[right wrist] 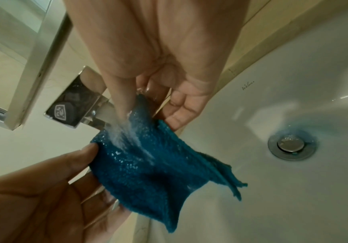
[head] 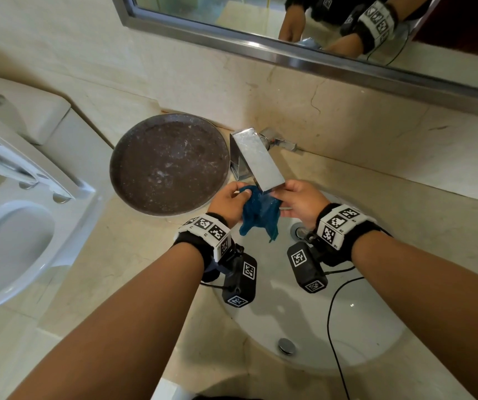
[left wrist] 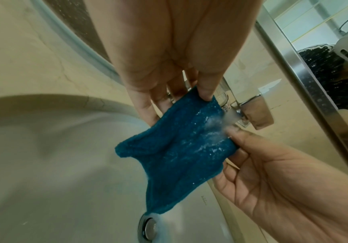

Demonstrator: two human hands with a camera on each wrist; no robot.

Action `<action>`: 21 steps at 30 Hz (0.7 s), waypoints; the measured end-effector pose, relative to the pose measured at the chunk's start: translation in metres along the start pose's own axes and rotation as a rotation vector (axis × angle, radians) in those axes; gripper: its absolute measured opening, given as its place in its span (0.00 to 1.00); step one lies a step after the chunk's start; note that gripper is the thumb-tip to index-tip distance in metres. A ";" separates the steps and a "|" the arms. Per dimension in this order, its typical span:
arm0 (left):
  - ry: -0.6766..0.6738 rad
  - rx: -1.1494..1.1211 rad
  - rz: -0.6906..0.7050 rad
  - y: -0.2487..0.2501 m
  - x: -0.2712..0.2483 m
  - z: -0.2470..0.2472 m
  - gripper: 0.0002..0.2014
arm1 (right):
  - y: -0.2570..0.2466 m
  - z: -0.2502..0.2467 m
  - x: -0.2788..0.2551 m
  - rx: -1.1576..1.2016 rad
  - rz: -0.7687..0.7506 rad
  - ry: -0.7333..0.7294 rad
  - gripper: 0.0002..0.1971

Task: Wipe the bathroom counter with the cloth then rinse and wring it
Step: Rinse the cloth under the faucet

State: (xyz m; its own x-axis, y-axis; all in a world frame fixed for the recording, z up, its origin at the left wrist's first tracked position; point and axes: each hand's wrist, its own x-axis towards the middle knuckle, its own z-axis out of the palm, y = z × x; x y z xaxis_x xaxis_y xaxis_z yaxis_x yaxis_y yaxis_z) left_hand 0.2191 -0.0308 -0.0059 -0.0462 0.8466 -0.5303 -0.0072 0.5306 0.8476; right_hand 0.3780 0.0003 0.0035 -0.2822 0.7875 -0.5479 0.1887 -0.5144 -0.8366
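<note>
A wet blue cloth (head: 260,212) hangs spread between both hands over the white sink (head: 370,336), just under the flat chrome faucet spout (head: 258,160). Water runs from the faucet (right wrist: 75,102) onto the cloth (right wrist: 144,172) and drips toward the drain (right wrist: 291,145). My left hand (head: 229,200) pinches the cloth's left upper edge between thumb and fingers (left wrist: 205,92). My right hand (head: 298,197) pinches the right upper edge, thumb on top of the cloth (left wrist: 179,148).
A dark round tray (head: 168,166) lies on the beige counter (head: 133,255) left of the faucet. A white toilet (head: 9,241) stands at far left. The mirror (head: 318,39) runs along the wall above. A black cable (head: 330,321) crosses the basin.
</note>
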 end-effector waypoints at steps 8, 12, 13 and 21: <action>0.010 0.019 0.031 0.005 -0.002 0.001 0.10 | -0.005 0.000 0.000 -0.017 -0.038 0.019 0.10; 0.008 0.067 0.037 0.007 -0.001 0.004 0.10 | -0.005 -0.004 0.001 -0.072 -0.067 0.040 0.05; 0.008 0.075 0.039 0.007 -0.001 0.005 0.10 | -0.005 -0.005 0.001 -0.079 -0.075 0.045 0.05; 0.014 0.151 0.067 0.005 0.006 0.011 0.13 | 0.001 -0.019 0.004 -0.128 -0.093 0.075 0.08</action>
State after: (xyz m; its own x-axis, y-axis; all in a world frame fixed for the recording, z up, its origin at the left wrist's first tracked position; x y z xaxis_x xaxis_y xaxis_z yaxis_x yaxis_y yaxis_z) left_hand 0.2298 -0.0223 -0.0054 -0.0556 0.8802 -0.4714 0.1468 0.4742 0.8681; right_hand 0.3952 0.0094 0.0002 -0.2344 0.8551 -0.4625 0.2846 -0.3945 -0.8737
